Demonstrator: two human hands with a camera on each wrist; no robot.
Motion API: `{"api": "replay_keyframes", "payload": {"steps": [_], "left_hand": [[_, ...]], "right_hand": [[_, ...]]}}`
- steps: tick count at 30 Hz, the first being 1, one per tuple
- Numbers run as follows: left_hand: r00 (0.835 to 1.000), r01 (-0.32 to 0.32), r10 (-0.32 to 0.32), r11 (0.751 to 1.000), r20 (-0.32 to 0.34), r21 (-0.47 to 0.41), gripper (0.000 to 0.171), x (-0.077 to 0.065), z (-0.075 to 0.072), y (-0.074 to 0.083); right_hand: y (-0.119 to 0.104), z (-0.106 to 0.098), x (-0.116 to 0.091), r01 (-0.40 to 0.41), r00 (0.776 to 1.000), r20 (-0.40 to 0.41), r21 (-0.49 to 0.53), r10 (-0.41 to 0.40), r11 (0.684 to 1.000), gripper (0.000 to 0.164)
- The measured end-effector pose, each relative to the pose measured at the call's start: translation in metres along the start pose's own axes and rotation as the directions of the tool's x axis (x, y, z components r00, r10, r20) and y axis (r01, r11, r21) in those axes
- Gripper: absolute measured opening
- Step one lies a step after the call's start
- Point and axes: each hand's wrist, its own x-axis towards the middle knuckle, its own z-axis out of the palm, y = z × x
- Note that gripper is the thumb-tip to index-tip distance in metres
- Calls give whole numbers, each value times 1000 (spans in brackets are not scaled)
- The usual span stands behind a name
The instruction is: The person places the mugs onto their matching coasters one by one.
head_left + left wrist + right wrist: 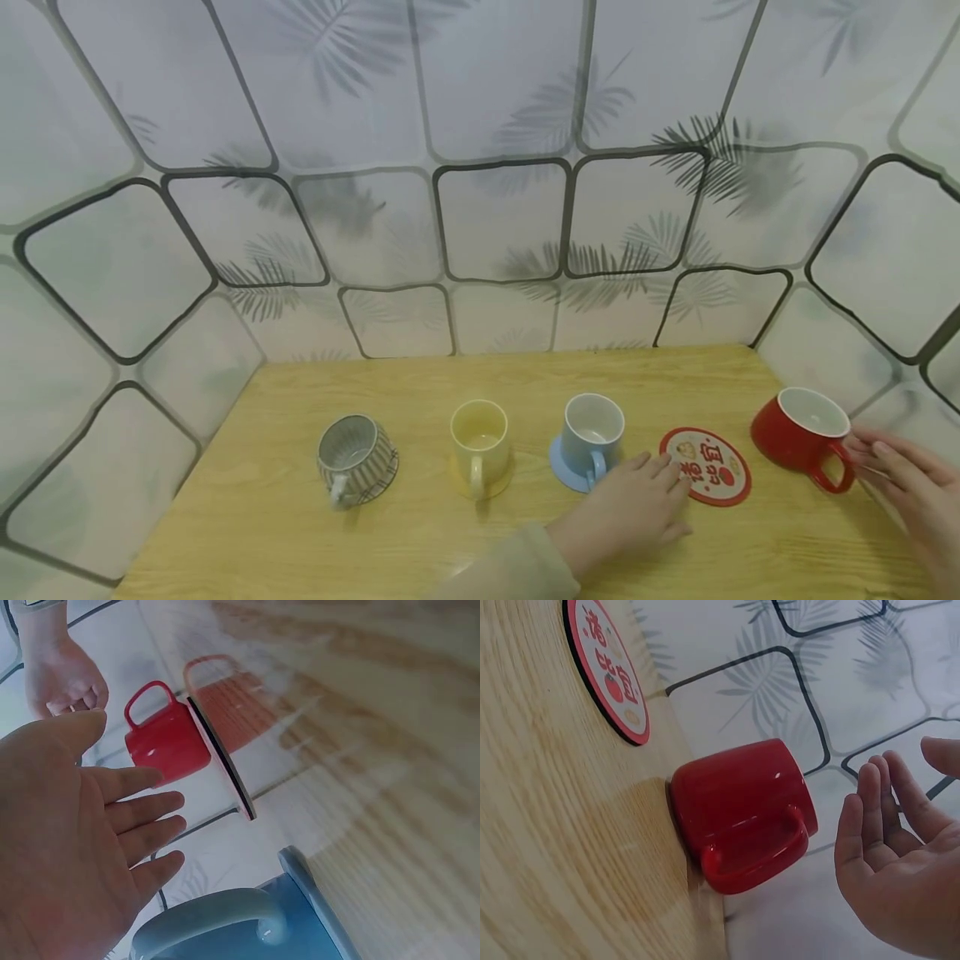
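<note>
A red mug [797,435] with a white inside stands at the right end of the table, its handle toward the front right. Beside that handle is my right hand [911,483], its fingers extended and apart from the mug [739,817] in the right wrist view. To the mug's left lies a round red-rimmed coaster [708,467] with red lettering. My left hand [637,504] reaches over the table with fingers spread, its fingertips overlapping the coaster's left edge in the head view. Nothing is held in the left palm [67,840] in the left wrist view.
Just left of my left hand, a blue mug [592,433] stands on a blue coaster [561,471]. Farther left are a yellow mug [480,442] on a yellow coaster and a grey striped mug [356,458] on a coaster. Patterned walls [498,221] enclose the wooden table [405,550].
</note>
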Motion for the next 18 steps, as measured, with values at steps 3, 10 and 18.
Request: {"api": "replay_keyframes", "payload": {"steps": [3, 10, 18], "left_hand": [[1000, 13, -13, 1000, 4, 4, 62, 2, -1, 0], [998, 59, -59, 998, 0, 13, 64, 8, -1, 2], [992, 118, -118, 993, 42, 5, 70, 13, -1, 6]], "right_hand": [[0, -6, 0, -23, 999, -50, -45, 20, 999, 35], [2, -18, -4, -123, 978, -188, -177, 89, 976, 23], [8, -32, -8, -105, 983, -170, -175, 75, 979, 28]]}}
